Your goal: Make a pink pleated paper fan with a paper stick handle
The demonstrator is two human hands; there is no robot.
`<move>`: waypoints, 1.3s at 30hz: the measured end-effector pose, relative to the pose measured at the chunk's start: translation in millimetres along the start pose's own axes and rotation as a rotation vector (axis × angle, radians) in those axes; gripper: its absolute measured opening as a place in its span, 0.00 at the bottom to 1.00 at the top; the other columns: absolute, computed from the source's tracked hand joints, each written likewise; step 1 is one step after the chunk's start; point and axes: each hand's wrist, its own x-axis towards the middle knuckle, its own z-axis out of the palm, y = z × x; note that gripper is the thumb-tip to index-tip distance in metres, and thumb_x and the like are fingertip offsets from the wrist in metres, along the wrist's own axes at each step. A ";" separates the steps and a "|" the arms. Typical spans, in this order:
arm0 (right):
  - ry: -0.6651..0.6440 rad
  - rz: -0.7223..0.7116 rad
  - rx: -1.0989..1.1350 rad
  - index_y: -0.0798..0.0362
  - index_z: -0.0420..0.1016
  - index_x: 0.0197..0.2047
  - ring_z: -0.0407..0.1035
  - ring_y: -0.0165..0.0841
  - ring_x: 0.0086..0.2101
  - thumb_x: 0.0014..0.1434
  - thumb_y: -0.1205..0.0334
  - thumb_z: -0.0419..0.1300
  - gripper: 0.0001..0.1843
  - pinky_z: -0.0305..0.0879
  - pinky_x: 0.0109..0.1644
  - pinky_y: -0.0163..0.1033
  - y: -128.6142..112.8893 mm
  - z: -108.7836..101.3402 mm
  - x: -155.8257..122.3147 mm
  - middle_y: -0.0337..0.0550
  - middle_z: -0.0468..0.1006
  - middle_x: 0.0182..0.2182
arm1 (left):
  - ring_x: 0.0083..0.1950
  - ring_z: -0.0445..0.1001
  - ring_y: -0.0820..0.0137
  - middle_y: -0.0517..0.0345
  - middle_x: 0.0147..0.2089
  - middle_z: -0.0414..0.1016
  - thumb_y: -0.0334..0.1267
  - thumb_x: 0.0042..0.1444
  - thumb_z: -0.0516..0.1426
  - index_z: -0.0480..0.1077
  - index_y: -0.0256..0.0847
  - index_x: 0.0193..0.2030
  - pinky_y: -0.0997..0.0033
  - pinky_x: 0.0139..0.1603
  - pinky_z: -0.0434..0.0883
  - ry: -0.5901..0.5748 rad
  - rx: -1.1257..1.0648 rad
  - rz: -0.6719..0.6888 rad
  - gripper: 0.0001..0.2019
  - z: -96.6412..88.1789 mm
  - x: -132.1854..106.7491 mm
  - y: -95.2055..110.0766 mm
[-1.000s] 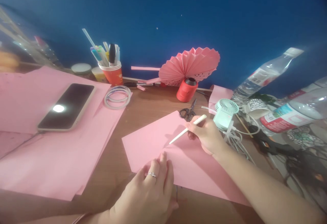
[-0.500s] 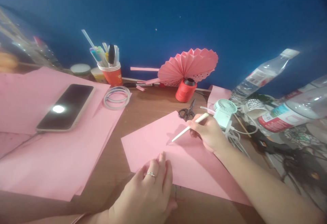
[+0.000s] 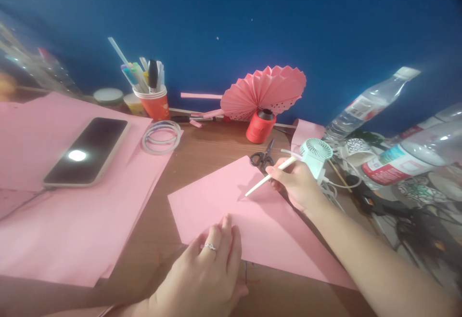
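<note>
A pink paper sheet (image 3: 231, 201) lies on the wooden table in front of me. My left hand (image 3: 205, 273), with a ring on one finger, rests flat on the sheet's near edge, fingers stretched out together. My right hand (image 3: 298, 184) pinches a thin white pencil (image 3: 269, 176) whose tip points down-left, just above or touching the sheet. Small black scissors (image 3: 263, 155) lie just beyond the sheet's far corner, close to my right hand.
A stack of pink sheets (image 3: 72, 220) at left carries a phone (image 3: 86, 151) and clear rings (image 3: 161, 136). An orange cup of pens (image 3: 153, 100), a pink paper fan (image 3: 263, 93), a red spool (image 3: 259, 126), a small white fan (image 3: 315, 155), cables and plastic bottles (image 3: 371, 102) crowd the back and right.
My right hand has drawn the pencil slightly up and to the right over the sheet. My left hand stays pressed on the paper's near edge.
</note>
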 end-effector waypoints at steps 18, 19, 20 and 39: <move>0.015 0.063 0.062 0.56 0.65 0.20 0.62 0.24 0.15 0.43 0.59 0.67 0.15 0.58 0.18 0.29 -2.2 -5.8 4.0 0.34 0.68 0.13 | 0.53 0.65 0.59 0.43 0.59 0.62 0.53 0.56 0.46 0.62 0.36 0.56 0.64 0.44 0.71 0.055 0.021 0.037 0.27 8.2 -2.8 -3.3; 0.019 0.064 0.061 0.56 0.65 0.20 0.61 0.24 0.15 0.43 0.59 0.67 0.15 0.58 0.18 0.29 -2.8 -6.2 4.2 0.34 0.67 0.13 | 0.53 0.65 0.59 0.43 0.59 0.62 0.53 0.56 0.46 0.63 0.36 0.56 0.64 0.44 0.71 0.056 0.019 0.039 0.27 8.8 -2.2 -3.7; 0.025 0.064 0.058 0.56 0.65 0.20 0.61 0.24 0.15 0.43 0.59 0.67 0.15 0.58 0.17 0.29 -3.3 -6.7 4.5 0.34 0.67 0.13 | 0.53 0.65 0.59 0.43 0.59 0.62 0.53 0.56 0.46 0.62 0.36 0.56 0.65 0.44 0.71 0.056 0.016 0.044 0.28 9.3 -1.6 -4.0; 0.059 0.033 0.018 0.56 0.66 0.22 0.62 0.24 0.15 0.42 0.57 0.67 0.14 0.60 0.18 0.30 -3.6 -14.0 9.5 0.34 0.67 0.13 | 0.55 0.64 0.59 0.44 0.60 0.59 0.51 0.56 0.48 0.61 0.38 0.57 0.62 0.47 0.70 -0.021 0.005 -0.002 0.27 1.7 0.1 0.1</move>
